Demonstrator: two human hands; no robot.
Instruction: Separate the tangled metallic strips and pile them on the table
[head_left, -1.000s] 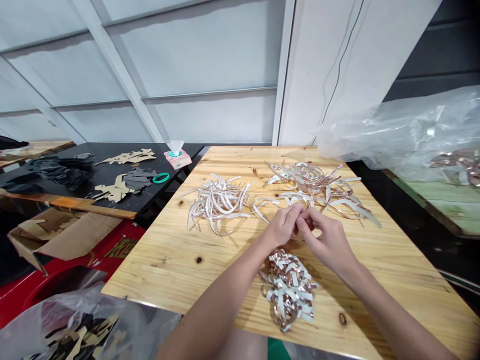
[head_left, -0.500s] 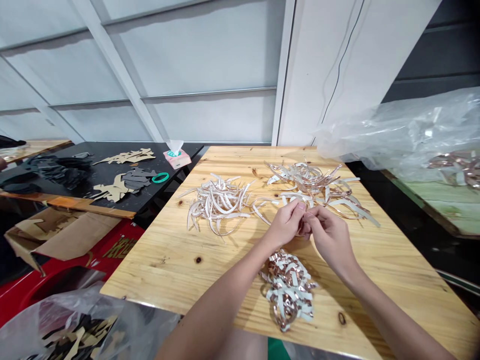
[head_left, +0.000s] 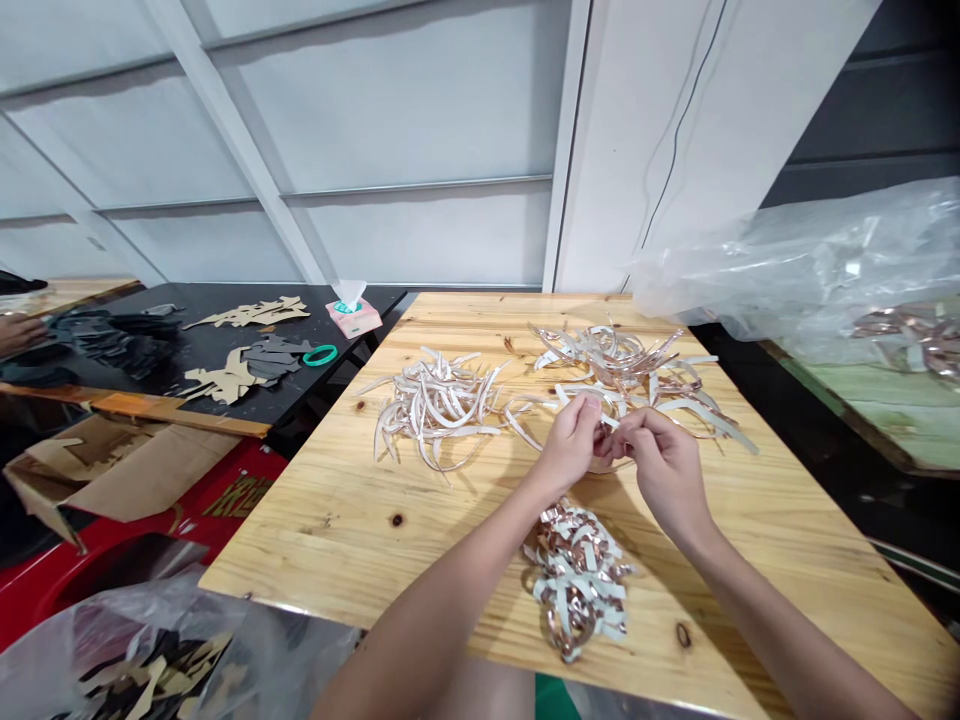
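We see a pink tissue pack (head_left: 356,319) near a green ring (head_left: 319,363) on the black table (head_left: 202,345), an open cardboard box (head_left: 161,475) below.

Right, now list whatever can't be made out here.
Head view: whatever the left hand and right hand pinch; fingers hide it.
Head view: the rest of the co-worker's arm; left edge cuts it.
Head view: full extent of the bagged strips; hazy plastic, right edge.
Head view: tissue pack print; too small.
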